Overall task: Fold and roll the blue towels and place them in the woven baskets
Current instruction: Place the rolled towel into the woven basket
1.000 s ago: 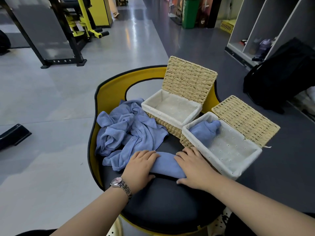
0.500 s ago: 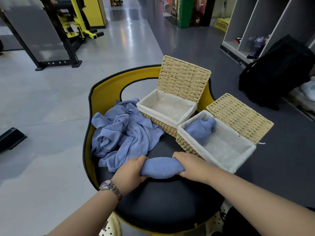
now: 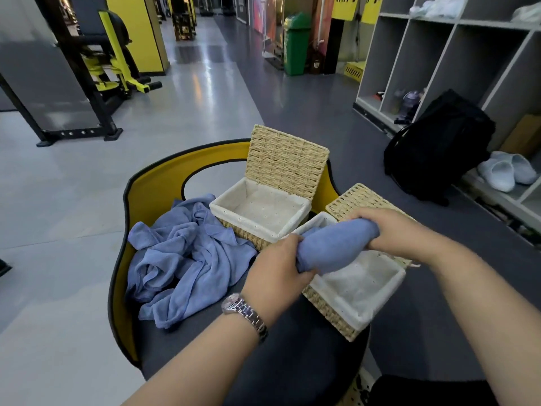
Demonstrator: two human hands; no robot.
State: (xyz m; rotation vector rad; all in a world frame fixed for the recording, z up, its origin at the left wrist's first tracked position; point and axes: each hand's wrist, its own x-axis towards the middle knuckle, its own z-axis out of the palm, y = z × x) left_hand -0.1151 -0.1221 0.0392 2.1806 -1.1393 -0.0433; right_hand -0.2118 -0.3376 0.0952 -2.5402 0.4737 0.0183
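Both hands, left [image 3: 275,266] and right [image 3: 393,230], grip rolled blue towel [image 3: 336,247] by ends, right above white-lined woven basket [image 3: 363,306]. Long axis runs 8-to-2 o'clock; basket straight below, roughly equally near both hands.

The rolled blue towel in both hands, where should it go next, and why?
Probably straight down into the nearer woven basket. The left hand and right hand each grip an end of the rolled blue towel, which is held just above that basket. Its lid is open and white lining shows bare below. Lowering it flat, then letting go, seems the natural small step.
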